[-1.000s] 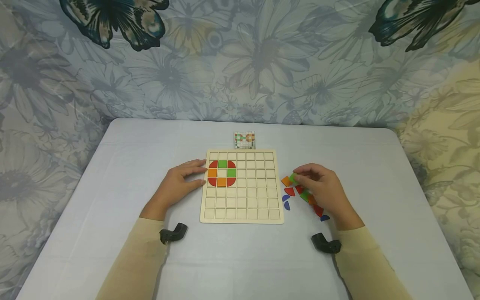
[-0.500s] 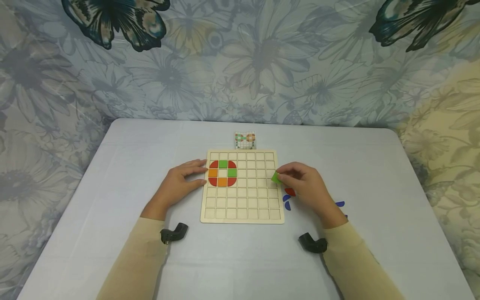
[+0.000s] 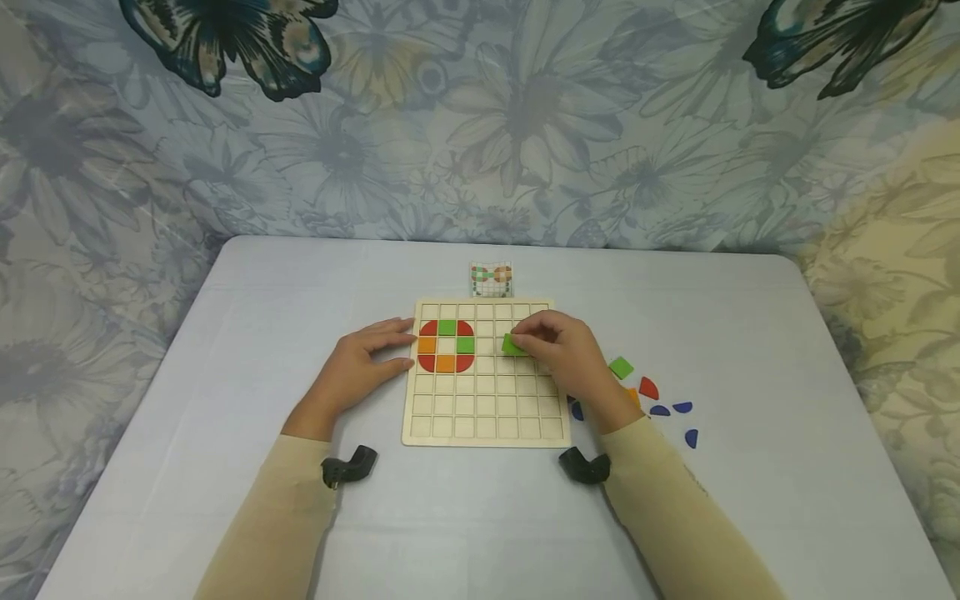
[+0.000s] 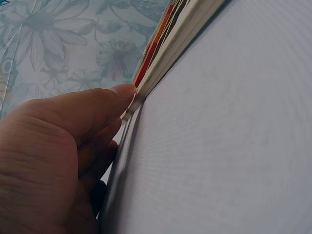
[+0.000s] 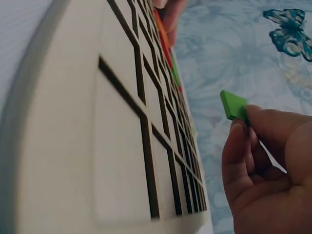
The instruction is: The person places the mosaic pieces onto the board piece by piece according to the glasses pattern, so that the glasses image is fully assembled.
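A pale wooden grid board (image 3: 486, 407) lies on the table, with a ring of red, green and orange tiles (image 3: 446, 328) in its upper left cells. The right hand (image 3: 562, 354) pinches a green square tile (image 3: 513, 345) between thumb and fingertips, above the board's right half. In the right wrist view that green tile (image 5: 234, 104) is held off the grid. Along the board's left edge rests the left hand (image 3: 348, 375), its fingers fairly straight and its tips touching the rim, as the left wrist view shows with the thumb (image 4: 97, 107).
Loose pieces lie right of the board: a green square (image 3: 621, 367), a red quarter-round (image 3: 648, 388), several blue half-rounds (image 3: 682, 407) and an orange piece (image 3: 634, 397) partly behind the right wrist. A small pattern card (image 3: 491, 280) stands behind the board.
The right hand has taken the green tile from the loose pieces and carried it left over the board. The left hand stays where it was.
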Demonstrator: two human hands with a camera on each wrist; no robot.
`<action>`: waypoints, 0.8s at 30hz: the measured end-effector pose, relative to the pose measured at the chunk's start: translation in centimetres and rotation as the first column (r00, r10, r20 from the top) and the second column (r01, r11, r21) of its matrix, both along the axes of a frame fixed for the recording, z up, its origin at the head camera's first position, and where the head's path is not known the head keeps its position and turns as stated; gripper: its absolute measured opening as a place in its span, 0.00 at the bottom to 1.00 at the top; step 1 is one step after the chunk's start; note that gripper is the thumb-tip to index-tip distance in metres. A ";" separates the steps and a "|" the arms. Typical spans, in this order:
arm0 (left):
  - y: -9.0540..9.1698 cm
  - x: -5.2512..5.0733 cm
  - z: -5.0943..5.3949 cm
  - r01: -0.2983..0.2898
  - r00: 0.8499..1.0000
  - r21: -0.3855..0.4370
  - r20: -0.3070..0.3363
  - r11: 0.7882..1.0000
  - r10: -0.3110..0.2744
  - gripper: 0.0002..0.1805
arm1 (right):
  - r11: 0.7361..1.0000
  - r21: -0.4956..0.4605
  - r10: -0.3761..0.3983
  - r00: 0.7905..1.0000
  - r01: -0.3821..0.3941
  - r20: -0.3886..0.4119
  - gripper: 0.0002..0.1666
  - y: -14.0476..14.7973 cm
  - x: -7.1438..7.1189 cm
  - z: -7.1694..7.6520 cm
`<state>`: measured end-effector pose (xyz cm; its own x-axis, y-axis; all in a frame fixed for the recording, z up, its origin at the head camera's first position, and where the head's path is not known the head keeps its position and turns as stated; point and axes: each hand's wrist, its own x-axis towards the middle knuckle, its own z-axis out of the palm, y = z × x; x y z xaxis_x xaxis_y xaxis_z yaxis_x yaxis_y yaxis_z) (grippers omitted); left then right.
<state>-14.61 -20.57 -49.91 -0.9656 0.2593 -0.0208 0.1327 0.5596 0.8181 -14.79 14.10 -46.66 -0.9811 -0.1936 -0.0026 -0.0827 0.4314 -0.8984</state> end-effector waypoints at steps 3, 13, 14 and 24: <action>-0.1 0.0 0.0 -0.001 1.000 -0.006 0.002 1.000 0.001 0.23 | 1.000 0.018 0.014 1.000 -0.014 0.021 0.04 -0.9 -0.4 -0.2; -0.1 0.0 0.0 0.003 1.000 0.007 0.001 1.000 -0.003 0.23 | 0.989 0.123 0.075 0.996 -0.081 0.052 0.04 -3.0 -1.1 -0.8; -0.1 0.0 0.0 0.003 1.000 0.007 0.001 1.000 -0.003 0.23 | 0.987 0.136 0.080 0.996 -0.085 0.047 0.04 -3.1 -1.1 -0.9; 0.0 0.0 0.3 0.006 1.000 0.008 0.000 1.000 -0.006 0.23 | 0.977 0.195 0.084 0.996 -0.087 0.021 0.08 -3.6 -1.3 -1.1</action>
